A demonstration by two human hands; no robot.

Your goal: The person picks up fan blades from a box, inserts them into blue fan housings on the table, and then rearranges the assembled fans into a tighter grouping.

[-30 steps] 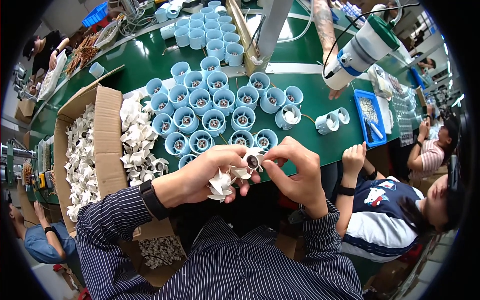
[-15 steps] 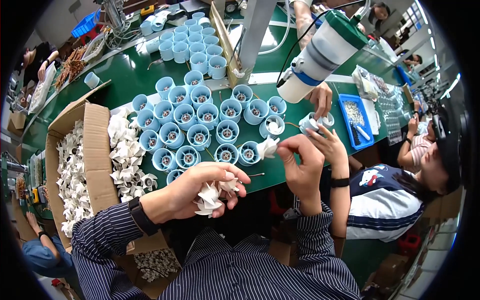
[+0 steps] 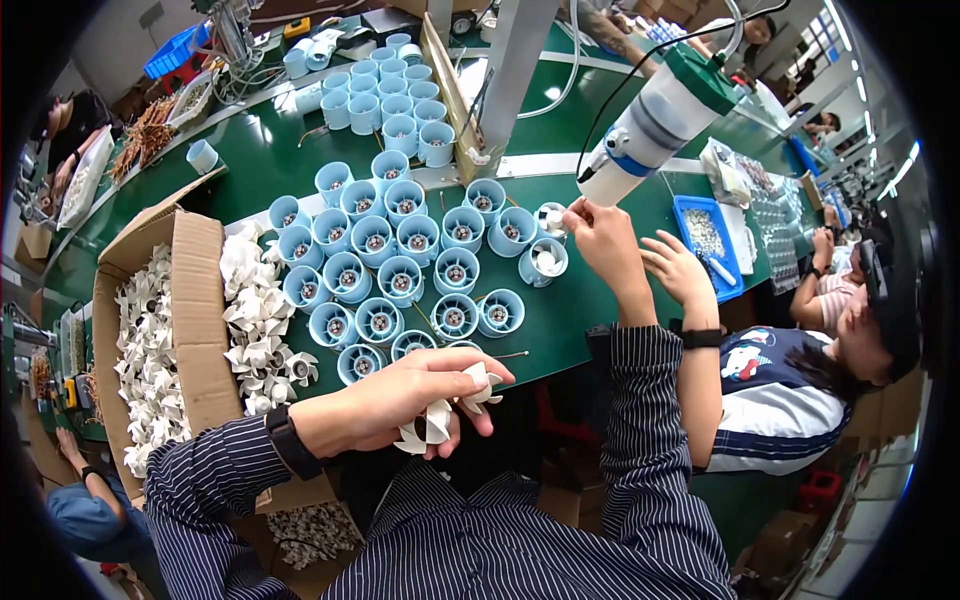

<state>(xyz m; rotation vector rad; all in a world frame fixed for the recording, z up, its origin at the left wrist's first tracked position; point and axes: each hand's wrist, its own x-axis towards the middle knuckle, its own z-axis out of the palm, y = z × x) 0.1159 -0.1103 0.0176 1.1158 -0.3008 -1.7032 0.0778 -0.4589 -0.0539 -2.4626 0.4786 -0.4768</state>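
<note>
My left hand (image 3: pixel 400 400) is closed around a few white fan impellers (image 3: pixel 432 424), held low in front of my chest, just off the near edge of the green table (image 3: pixel 590 320). My right hand (image 3: pixel 598 238) reaches out over the table and pinches one white impeller (image 3: pixel 553 218) at its fingertips. It hovers beside a blue round housing (image 3: pixel 545 262) at the right end of a cluster of several blue housings (image 3: pixel 400 270). A co-worker's hand (image 3: pixel 678 268) with a black wristband lies just to the right of mine.
A cardboard box (image 3: pixel 195 300) full of white impellers stands at the left, with a loose pile of impellers (image 3: pixel 255 320) beside it. More blue housings (image 3: pixel 385 100) sit at the back. A white and green hanging tool (image 3: pixel 655 115) and a blue parts tray (image 3: pixel 705 235) are on the right.
My right hand has left my left hand and moved up and right over the table, carrying one impeller to the right end of the housings. My left hand stays low with its bunch.
</note>
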